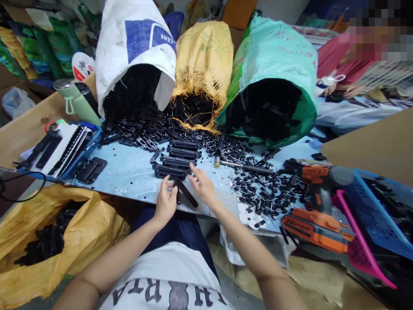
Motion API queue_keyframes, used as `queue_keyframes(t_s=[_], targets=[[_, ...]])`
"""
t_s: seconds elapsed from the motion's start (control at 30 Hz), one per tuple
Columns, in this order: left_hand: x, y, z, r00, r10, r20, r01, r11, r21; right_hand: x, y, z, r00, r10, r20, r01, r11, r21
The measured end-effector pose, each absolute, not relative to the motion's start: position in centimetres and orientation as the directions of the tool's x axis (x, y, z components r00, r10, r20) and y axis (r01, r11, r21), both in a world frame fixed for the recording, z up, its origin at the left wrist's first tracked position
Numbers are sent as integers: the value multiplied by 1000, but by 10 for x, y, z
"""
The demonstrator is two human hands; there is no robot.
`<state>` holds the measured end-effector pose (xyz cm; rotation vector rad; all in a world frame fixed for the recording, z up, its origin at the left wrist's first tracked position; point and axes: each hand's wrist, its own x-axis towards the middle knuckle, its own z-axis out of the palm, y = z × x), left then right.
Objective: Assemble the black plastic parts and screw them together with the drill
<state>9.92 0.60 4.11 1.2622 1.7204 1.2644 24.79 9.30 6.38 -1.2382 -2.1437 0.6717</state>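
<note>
Several long black plastic parts point(182, 153) lie in a stacked row on the light blue table point(129, 172). My left hand point(166, 201) is at the near end of the row, its fingers apart and bent toward a small black piece. To its right, my right hand point(202, 184) has its fingers spread beside the nearest long part. A loose black bar point(188, 194) lies at a slant between my hands, close to the table's front edge. Whether any fingertip touches a part is hard to tell.
White point(135, 43), yellow point(206, 56) and green point(277, 56) sacks spill black parts at the back. A hammer point(245, 167), small pins point(264, 193) and an orange drill point(319, 206) lie right. Left are a blue basket point(93, 140) and yellow bag point(97, 219). A person's hands point(346, 90) show back right.
</note>
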Motion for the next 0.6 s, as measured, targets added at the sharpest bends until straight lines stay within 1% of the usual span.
queue_keyframes(t_s=[0.03, 0.07, 0.13, 0.17, 0.2, 0.23, 0.3, 0.33, 0.4, 0.43, 0.5, 0.57, 0.6], targets=[[95, 2, 35, -323, 947, 7, 350, 113, 930, 261, 117, 67, -375, 898, 231, 664, 434, -609], [91, -1, 32, -317, 948, 20, 431, 125, 894, 274, 143, 70, -313, 913, 263, 736, 408, -540], [84, -6, 33, -255, 957, 141, 661, 66, 747, 298, 196, 79, -193, 937, 291, 864, 303, -403], [83, -6, 37, -166, 964, 210, 761, -11, 648, 307, 219, 82, -119, 950, 288, 908, 222, -357], [82, -4, 42, -38, 967, 253, 827, -112, 551, 313, 240, 85, -43, 962, 271, 939, 132, -318], [82, 0, 46, 114, 960, 257, 853, -227, 469, 316, 257, 87, 33, 969, 246, 957, 41, -289], [84, 13, 55, 379, 908, 176, 833, -418, 363, 314, 281, 87, 138, 977, 163, 965, -95, -245], [84, 22, 58, 463, 878, 120, 818, -475, 324, 310, 289, 87, 162, 980, 117, 965, -133, -228], [85, 41, 61, 530, 848, 19, 818, -517, 253, 301, 295, 85, 179, 981, 73, 965, -161, -206], [84, 50, 62, 535, 845, -15, 825, -519, 222, 297, 295, 85, 182, 979, 87, 966, -161, -203], [83, 62, 62, 527, 849, -46, 840, -511, 180, 294, 286, 89, 174, 971, 165, 966, -136, -221], [81, 64, 60, 496, 868, -32, 860, -486, 156, 297, 263, 95, 94, 974, 205, 966, -39, -255], [81, 61, 60, 478, 878, -21, 870, -470, 149, 301, 247, 99, 10, 982, 187, 962, 41, -270]])
